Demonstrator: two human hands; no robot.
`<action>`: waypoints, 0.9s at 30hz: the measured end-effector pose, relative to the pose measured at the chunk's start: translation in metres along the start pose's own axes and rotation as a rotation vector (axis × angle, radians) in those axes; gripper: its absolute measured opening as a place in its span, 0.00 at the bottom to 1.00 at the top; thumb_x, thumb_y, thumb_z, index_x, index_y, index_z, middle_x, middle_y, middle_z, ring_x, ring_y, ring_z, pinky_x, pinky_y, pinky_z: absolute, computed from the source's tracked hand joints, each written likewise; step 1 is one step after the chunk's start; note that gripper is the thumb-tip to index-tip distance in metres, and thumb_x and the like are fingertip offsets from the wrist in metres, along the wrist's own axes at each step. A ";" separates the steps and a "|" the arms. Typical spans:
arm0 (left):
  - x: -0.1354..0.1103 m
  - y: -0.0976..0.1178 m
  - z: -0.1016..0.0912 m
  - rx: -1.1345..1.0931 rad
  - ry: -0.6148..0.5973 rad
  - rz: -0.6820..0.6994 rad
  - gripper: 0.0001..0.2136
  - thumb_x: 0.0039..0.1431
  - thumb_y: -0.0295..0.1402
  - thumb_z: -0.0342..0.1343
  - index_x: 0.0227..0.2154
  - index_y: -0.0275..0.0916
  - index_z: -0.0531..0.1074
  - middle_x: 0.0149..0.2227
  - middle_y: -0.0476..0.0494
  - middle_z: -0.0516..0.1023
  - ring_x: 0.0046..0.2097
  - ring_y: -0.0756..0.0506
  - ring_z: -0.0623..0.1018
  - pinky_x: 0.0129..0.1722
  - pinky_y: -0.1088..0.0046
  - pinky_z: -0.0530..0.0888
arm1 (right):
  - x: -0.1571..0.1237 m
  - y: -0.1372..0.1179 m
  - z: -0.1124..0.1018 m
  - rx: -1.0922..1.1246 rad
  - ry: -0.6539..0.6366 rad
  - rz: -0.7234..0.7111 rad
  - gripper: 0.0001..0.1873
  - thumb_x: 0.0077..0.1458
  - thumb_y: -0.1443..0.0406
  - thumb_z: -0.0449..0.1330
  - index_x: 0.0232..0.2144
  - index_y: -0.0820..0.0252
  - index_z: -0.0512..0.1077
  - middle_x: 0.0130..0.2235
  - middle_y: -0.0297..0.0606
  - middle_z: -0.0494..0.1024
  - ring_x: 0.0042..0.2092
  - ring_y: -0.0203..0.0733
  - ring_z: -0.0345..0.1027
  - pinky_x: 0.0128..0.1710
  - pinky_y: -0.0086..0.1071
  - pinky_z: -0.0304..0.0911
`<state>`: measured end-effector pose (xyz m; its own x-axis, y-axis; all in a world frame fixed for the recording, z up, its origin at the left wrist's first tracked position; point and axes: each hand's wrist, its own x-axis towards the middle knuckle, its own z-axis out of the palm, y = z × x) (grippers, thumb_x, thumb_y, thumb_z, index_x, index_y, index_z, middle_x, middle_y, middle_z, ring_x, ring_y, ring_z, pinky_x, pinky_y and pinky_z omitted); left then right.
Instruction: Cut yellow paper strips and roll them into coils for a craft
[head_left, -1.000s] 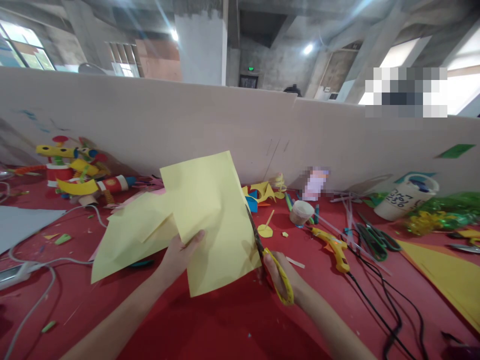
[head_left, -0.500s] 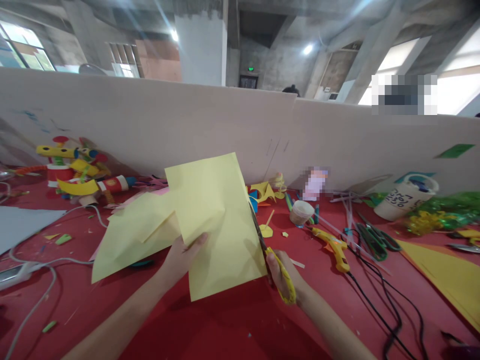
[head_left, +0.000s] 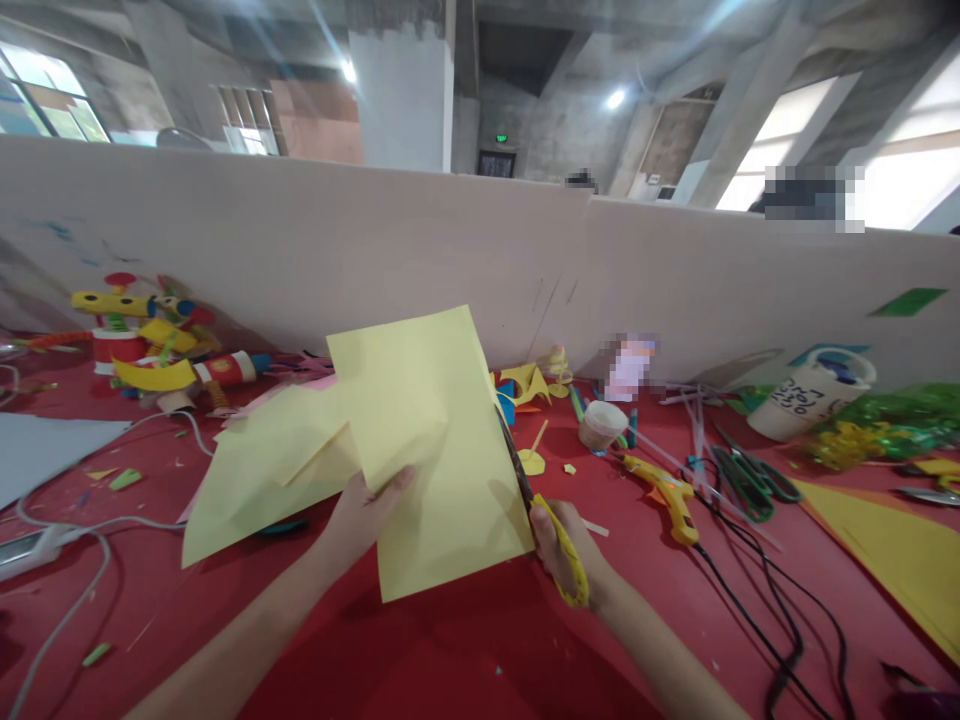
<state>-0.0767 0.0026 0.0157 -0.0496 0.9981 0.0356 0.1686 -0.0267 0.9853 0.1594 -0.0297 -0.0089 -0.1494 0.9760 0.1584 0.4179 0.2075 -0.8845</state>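
Note:
A sheet of pale yellow paper [head_left: 450,500] is held up over the table by my left hand [head_left: 367,505], whose thumb presses on its face while the other fingers are hidden behind it. My right hand [head_left: 566,550] is closed round the yellow handles of a pair of scissors [head_left: 576,570]. The dark blades lie along the sheet's right edge, their tips near a narrow strip there. Under and left of the held sheet, more pale yellow paper [head_left: 255,480] rests on the table.
Right of my hands lie a yellow glue gun [head_left: 667,495] with a black cord, a small white cup [head_left: 602,425] and green-handled scissors [head_left: 746,485]. Orange-yellow sheets [head_left: 892,550] are at the right edge. Paper toys [head_left: 120,335] and a white cable [head_left: 105,560] are on the left.
Almost nothing differs. The sheet, the scissors and both hands keep nearly the same place.

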 end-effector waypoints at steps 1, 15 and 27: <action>0.000 0.000 0.000 -0.050 -0.019 -0.023 0.16 0.45 0.40 0.59 0.37 0.37 0.74 0.43 0.40 0.77 0.46 0.37 0.74 0.44 0.64 0.72 | 0.001 0.001 -0.001 -0.014 -0.013 -0.007 0.27 0.53 0.44 0.38 0.15 0.57 0.52 0.15 0.28 0.51 0.19 0.32 0.46 0.16 0.26 0.41; 0.014 0.004 -0.010 -0.416 0.045 -0.188 0.19 0.40 0.35 0.63 0.39 0.38 0.73 0.44 0.41 0.77 0.46 0.38 0.75 0.41 0.66 0.75 | 0.002 -0.003 -0.005 -0.130 -0.131 -0.046 0.22 0.53 0.49 0.42 0.17 0.57 0.47 0.19 0.27 0.47 0.21 0.30 0.40 0.18 0.26 0.37; 0.013 0.004 -0.015 -0.259 -0.069 -0.179 0.25 0.43 0.38 0.62 0.46 0.36 0.69 0.48 0.38 0.73 0.49 0.35 0.72 0.46 0.59 0.72 | -0.002 -0.007 -0.008 -0.137 -0.112 0.012 0.24 0.55 0.50 0.38 0.15 0.56 0.53 0.17 0.28 0.51 0.19 0.33 0.45 0.16 0.28 0.44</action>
<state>-0.0911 0.0151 0.0227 0.0122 0.9894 -0.1446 -0.0932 0.1451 0.9850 0.1636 -0.0322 0.0003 -0.2392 0.9666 0.0920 0.5376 0.2107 -0.8165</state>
